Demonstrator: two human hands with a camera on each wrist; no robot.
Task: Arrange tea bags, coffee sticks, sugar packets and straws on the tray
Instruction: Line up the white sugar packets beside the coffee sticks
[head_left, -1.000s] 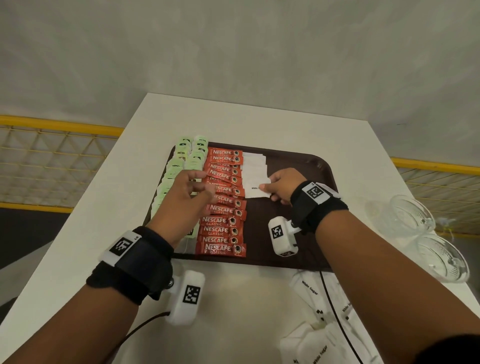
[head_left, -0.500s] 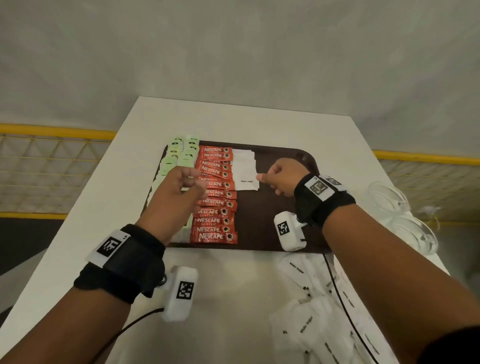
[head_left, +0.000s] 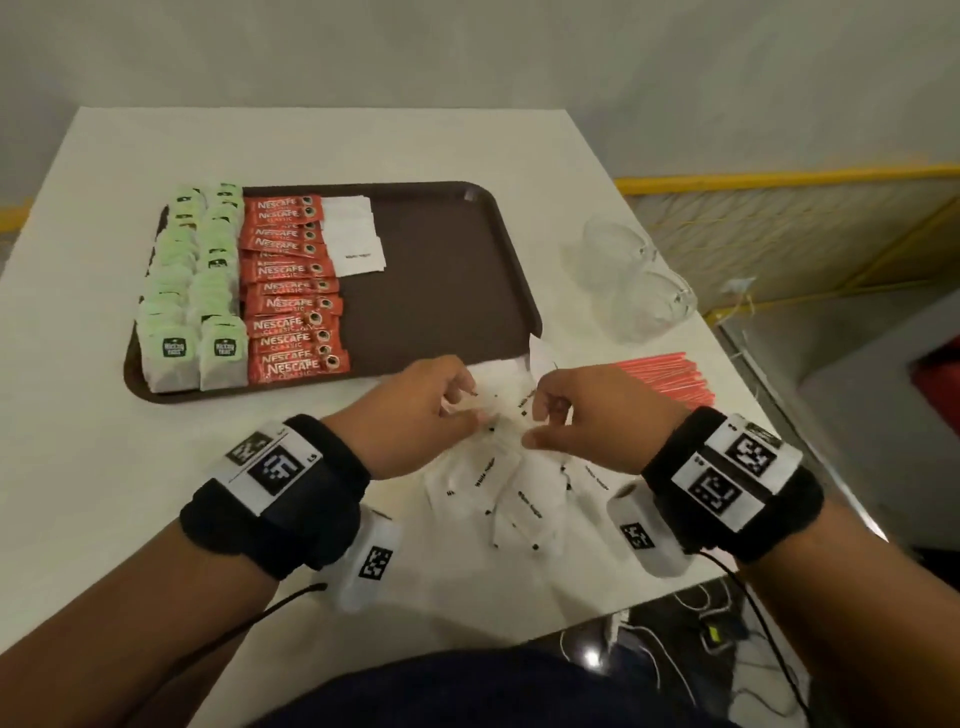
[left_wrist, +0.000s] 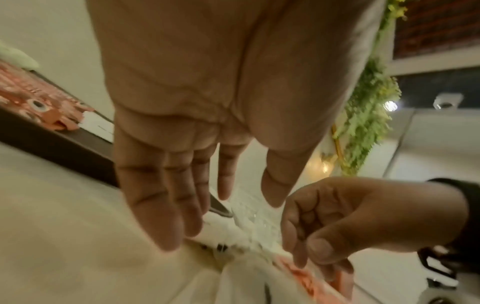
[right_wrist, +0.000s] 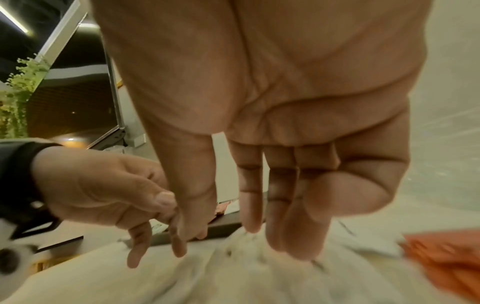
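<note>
— Head view first: where are the hands?
— Both hover over the sugar pile (head_left: 511, 483) on the white surface (head_left: 93, 467), just in front of the tray (head_left: 441, 291). The left hand (head_left: 415, 410) and right hand (head_left: 587, 410) face each other, fingertips close together above the packets.

— Are they holding anything?
— From the wrist views, the left hand (left_wrist: 207, 127) has its fingers hanging fairly straight over the pile, gripping nothing I can see. The right hand (right_wrist: 285, 133) also hangs with fingers extended downward, tips at or on the packets; blur hides whether one is pinched, so I cannot tell.

— What is on the tray?
— Two columns of green tea bags (head_left: 192, 291) at its left edge, a column of red coffee sticks (head_left: 293, 291) just beside them, then a few sugar packets (head_left: 353, 234) at the far end next to the sticks. The right half of the tray is bare brown.

— And the straws?
— Red straws (head_left: 665, 376) lie in a bundle on the surface, to the right of the right hand, off the tray. Two clear cups (head_left: 639, 280) lie on the surface beyond them.
</note>
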